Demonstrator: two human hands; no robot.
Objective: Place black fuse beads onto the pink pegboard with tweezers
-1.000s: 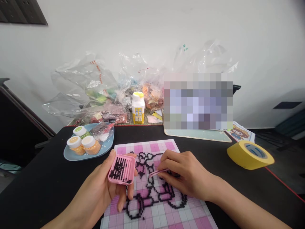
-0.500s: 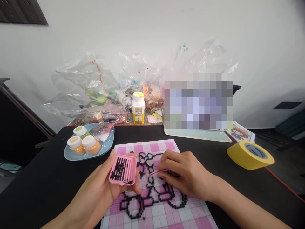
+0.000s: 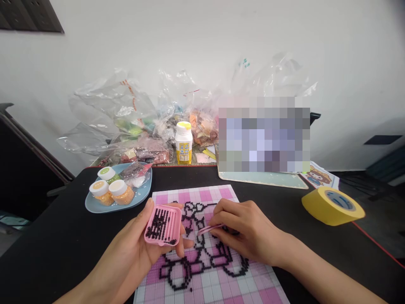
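My left hand [image 3: 142, 236] holds a small pink ridged bead tray [image 3: 172, 221], tilted toward me. Black beads [image 3: 158, 223] lie in rows in its grooves, mostly on the left side. In my right hand [image 3: 240, 226] is a pair of pink tweezers [image 3: 207, 229], pinched between thumb and fingers, the tips pointing left over the board. Whether a bead sits in the tips is too small to tell. Beneath both hands lies a pink-and-white checked pegboard [image 3: 209, 291], with black beads forming an outline drawing [image 3: 179, 288]. My hands cover part of that outline.
At the left, a blue plate [image 3: 95, 207] carries three lidded bead jars [image 3: 122, 193] and a bead bag [image 3: 136, 171]. Behind stand a white-and-yellow bottle [image 3: 184, 143] and plastic bags [image 3: 126, 109]. A yellow tape roll [image 3: 325, 207] lies right. A blurred-out patch hides the back right.
The fingers of my left hand beneath the tray have shifted slightly to the right. My right hand and the tweezers are almost unmoved.
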